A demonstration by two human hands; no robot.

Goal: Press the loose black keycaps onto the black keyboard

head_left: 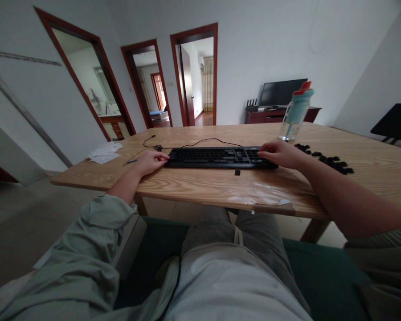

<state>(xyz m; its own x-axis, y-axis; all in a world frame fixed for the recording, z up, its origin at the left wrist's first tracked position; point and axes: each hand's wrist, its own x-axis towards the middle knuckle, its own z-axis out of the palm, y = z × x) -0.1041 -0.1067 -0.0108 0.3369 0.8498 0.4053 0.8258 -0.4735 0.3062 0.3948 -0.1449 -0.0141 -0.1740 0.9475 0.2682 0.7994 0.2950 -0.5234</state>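
A black keyboard (203, 156) lies flat on the wooden table in front of me, some keys gone from its right part. My left hand (150, 163) grips the keyboard's left end between thumb and fingers. Over the number pad at the right end, my right hand (277, 153) is closed in a pinch; whatever its fingertips hold is hidden. One loose black keycap (237, 172) rests just in front of the keyboard. Several more loose black keycaps (334, 163) lie in a scattered group to the right of my right hand.
Behind my right hand stands a clear bottle (296, 111) with a red and blue lid. The keyboard's cable (200, 141) runs along its back to a coil at left. White papers (105, 151) and a pen (132, 161) lie left. Clear tape covers the table's front edge (267, 196).
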